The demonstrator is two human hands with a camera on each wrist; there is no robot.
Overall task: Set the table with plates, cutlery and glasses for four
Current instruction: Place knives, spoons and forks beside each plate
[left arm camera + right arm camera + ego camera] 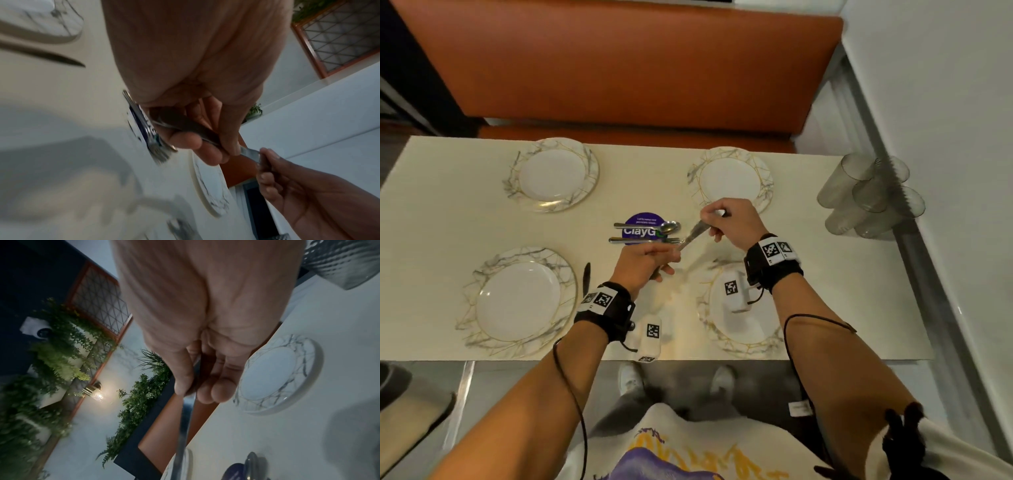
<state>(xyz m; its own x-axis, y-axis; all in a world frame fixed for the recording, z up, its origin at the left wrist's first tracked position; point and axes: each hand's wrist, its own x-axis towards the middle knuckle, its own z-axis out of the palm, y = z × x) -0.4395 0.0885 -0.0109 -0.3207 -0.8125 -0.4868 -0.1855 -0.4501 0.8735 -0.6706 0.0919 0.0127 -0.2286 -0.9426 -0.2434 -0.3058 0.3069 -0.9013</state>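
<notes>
Four marbled white plates sit on the cream table: far left, far right, near left and near right, the last partly hidden by my right wrist. Above the table's middle, both hands hold one silver knife. My left hand grips one end in its curled fingers, and my right hand pinches the other. The left wrist view shows that knife between the two hands; in the right wrist view the knife runs down from my fingers. A spoon and a fork lie just beyond my left hand.
Another knife lies right of the near left plate. Several clear glasses stand grouped at the table's right end, by the wall ledge. A purple round sticker lies under the cutlery. An orange bench runs along the far side.
</notes>
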